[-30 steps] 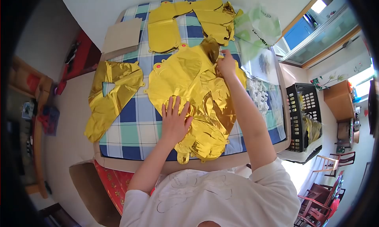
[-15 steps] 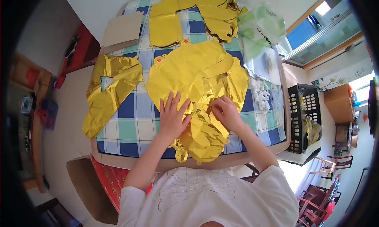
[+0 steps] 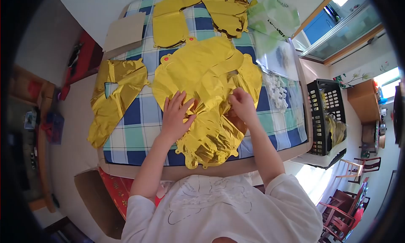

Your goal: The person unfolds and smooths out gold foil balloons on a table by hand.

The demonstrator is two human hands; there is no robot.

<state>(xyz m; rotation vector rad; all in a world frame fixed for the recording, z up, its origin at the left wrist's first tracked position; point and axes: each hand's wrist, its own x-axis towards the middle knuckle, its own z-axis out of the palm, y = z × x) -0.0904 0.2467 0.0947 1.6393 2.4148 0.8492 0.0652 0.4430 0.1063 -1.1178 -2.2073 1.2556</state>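
A large flat gold foil balloon (image 3: 198, 70), creased and with small tabs along its edge, lies on the checked cloth in front of me. My left hand (image 3: 177, 118) rests on its left side, fingers spread over the foil. On the right side my right hand (image 3: 242, 104) is closed, fingertips pinched together at the foil; the pinch itself is partly hidden. The lower part of the balloon is wrinkled and shiny between my forearms. Left of it lies another flat gold foil balloon (image 3: 122, 80) with a small opening in it.
More gold foil balloons (image 3: 171, 25) lie at the far end, beside cardboard sheets (image 3: 124, 34). At right are a green-and-white plastic bag (image 3: 274, 17), a clear bag (image 3: 280, 61) and small white pieces (image 3: 276, 93). A black basket (image 3: 318, 116) stands beyond the table's right edge.
My right hand has moved up along the foil, and my left hand slightly up and left. The balloon's lower part, bunched before, now lies more spread out.
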